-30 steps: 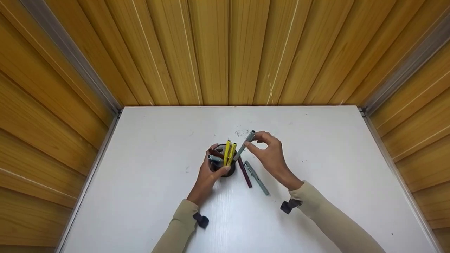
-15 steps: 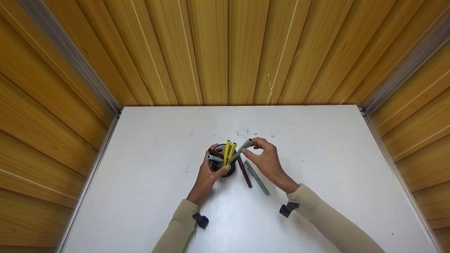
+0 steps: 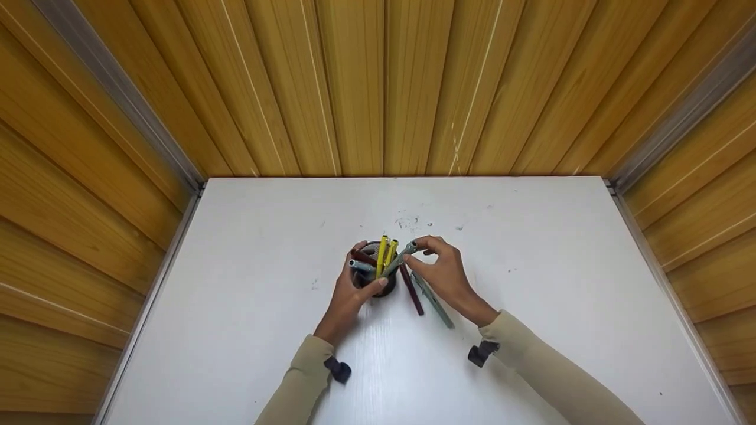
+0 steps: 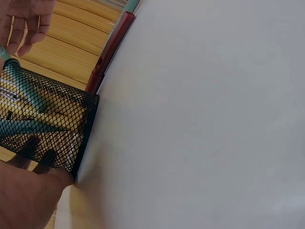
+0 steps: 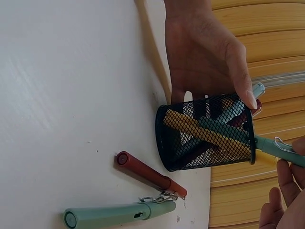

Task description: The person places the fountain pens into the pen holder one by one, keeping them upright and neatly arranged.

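Note:
My left hand [image 3: 348,298] grips a black mesh pen cup [image 5: 207,160] around its side, thumb near the rim. Between the thumb and fingers of my right hand [image 3: 446,274] is a grey-green fountain pen [image 5: 274,148]; its lower part is inside the cup, seen through the mesh, while the clipped end stays above the rim. Two yellow pens [image 3: 382,255], a light blue pen [image 3: 361,265] and a dark red pen [image 3: 362,256] also stand in the cup, leaning different ways.
Just right of the cup, a dark red pen [image 3: 412,293] and another grey-green pen [image 3: 436,307] lie side by side on the white table [image 3: 248,330]. Wood-look panels [image 3: 354,88] rise behind the table's far edge and at both sides.
My right hand has moved down and left, sliding the grey-green pen deeper into the cup. My left hand and the cup have stayed in place.

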The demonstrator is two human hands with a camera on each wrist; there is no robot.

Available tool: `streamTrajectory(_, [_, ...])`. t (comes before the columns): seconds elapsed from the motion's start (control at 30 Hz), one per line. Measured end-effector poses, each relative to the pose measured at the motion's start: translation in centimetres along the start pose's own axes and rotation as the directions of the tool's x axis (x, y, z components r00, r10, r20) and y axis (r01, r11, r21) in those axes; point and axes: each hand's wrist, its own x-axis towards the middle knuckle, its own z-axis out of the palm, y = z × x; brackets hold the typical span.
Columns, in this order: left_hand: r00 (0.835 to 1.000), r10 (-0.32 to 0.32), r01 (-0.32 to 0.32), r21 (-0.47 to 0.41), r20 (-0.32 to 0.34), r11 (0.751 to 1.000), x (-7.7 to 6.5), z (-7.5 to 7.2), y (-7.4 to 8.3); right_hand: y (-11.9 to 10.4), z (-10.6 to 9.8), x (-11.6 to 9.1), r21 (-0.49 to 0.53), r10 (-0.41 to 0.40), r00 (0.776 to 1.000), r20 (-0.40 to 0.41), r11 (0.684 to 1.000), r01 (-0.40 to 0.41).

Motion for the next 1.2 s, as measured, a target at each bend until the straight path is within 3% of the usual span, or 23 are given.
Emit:
streamTrajectory(0.63, [1.0, -0.003, 0.003, -0.037, 0.009, 0.999, 0.0, 0.0, 0.1, 2.0, -0.6, -1.2, -0.036, 0.033, 0.999, 0.025, 0.999, -0.032])
streamTrajectory(1.2, [1.0, -0.011, 0.01, -0.016, -0.003, 1.0, 0.0, 0.0, -0.1, 5.6, -1.5, -3.4, -0.082, 0.141, 0.99, -0.016, 0.986, -0.142])
